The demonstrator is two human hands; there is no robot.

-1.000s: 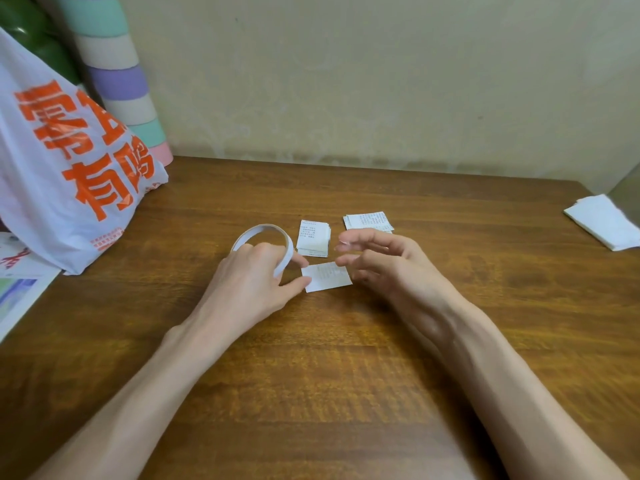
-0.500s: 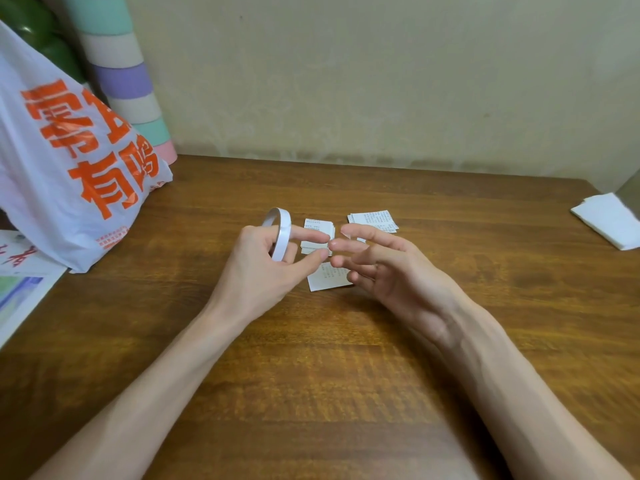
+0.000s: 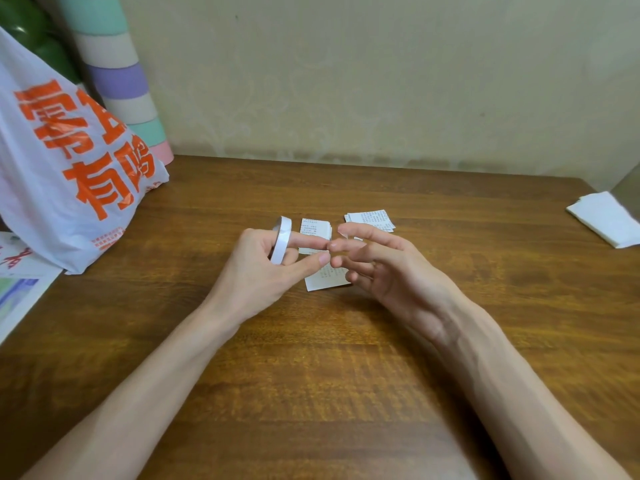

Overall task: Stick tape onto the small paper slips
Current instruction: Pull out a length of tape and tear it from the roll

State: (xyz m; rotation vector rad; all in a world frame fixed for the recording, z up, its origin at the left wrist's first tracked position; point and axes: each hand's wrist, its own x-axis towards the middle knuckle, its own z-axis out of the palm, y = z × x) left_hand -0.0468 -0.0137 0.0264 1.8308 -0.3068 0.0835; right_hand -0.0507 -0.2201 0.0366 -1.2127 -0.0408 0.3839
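The tape roll (image 3: 281, 240), which was showing me its open ring low beside the near slip (image 3: 323, 278) a second ago, is now standing edge-on just above and to the left of that slip, and both hands are meeting higher over it than before. On my remote feed, the left hand (image 3: 258, 275) is carrying the roll threaded on its straight index finger. Its other fingers are curling in behind the roll and its thumb is stretching out underneath, over the near slip's left corner. The right hand (image 3: 394, 271) is reaching in from the right of the slip, its fingers loosely spread and slightly bent. One fingertip is touching the left index tip just above the slip's far edge. I cannot tell whether a tape end is being pinched between them.

The near slip is lying flat on the wooden table (image 3: 346, 393), partly covered by both hands. Just beyond it a second printed slip (image 3: 313, 228) is lying, and beyond and to the right a third slip (image 3: 370, 220). Well to the left of the near slip, a white plastic bag (image 3: 69, 161) with orange characters is standing in front of a pastel-striped column (image 3: 117, 74), with printed sheets (image 3: 17, 299) lying beside it. Well to the right, folded white paper (image 3: 606, 218) is sitting at the table's edge.
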